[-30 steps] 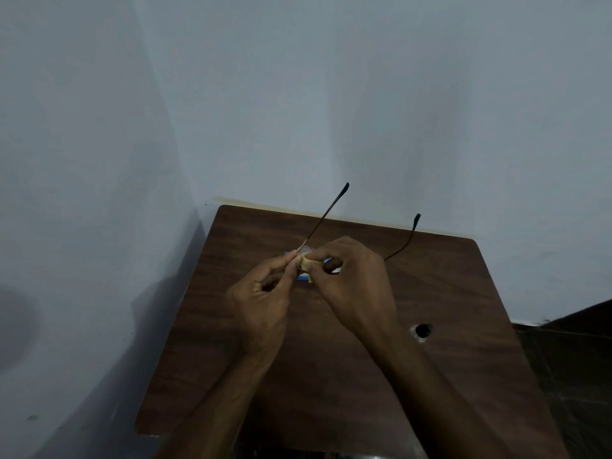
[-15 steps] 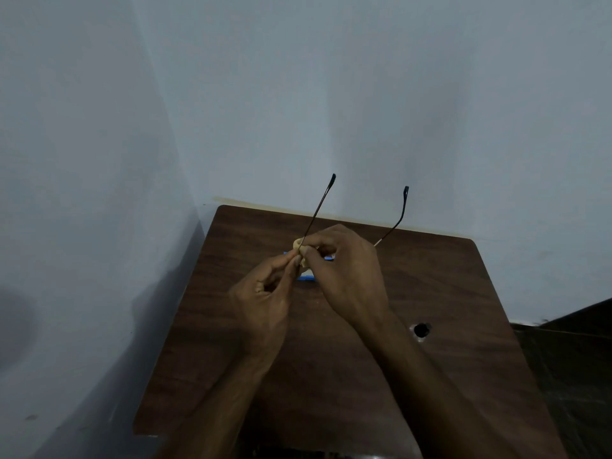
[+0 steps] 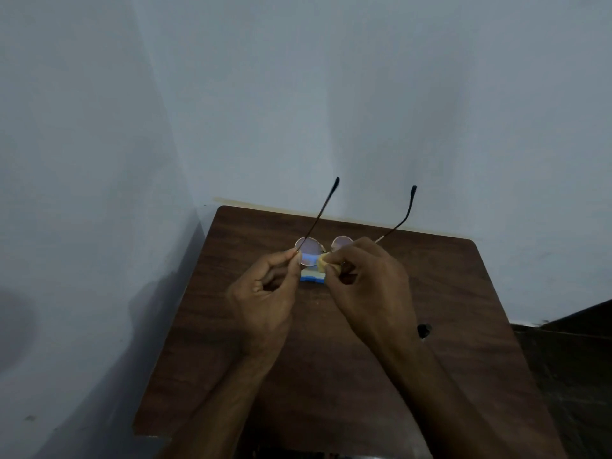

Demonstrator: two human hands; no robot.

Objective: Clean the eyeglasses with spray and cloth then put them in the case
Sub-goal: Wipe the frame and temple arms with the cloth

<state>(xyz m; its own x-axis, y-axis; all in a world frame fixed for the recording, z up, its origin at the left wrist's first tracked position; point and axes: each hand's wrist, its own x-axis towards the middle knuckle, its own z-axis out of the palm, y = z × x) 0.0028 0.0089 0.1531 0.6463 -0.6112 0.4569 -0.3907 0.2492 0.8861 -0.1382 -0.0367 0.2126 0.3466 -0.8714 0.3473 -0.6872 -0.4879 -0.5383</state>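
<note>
**Eyeglasses (image 3: 308,251) crosswise between the hands, temples pointing away**

The frame lay left to right just above the table (image 3: 463,293), with both temples open and rising toward the wall. The left hand (image 3: 265,293) pinched the left rim near its hinge; the right hand (image 3: 367,286) pinched a yellow cloth (image 3: 324,262) at the bridge, so I judged the right lens was nearer to it; a blue and white thing (image 3: 313,277) lay beneath.

The table (image 3: 447,293) is dark wood-grain, the cloth (image 3: 326,265) yellow, the eyeglasses (image 3: 309,248) perhaps gold-rimmed with black tips.
</note>
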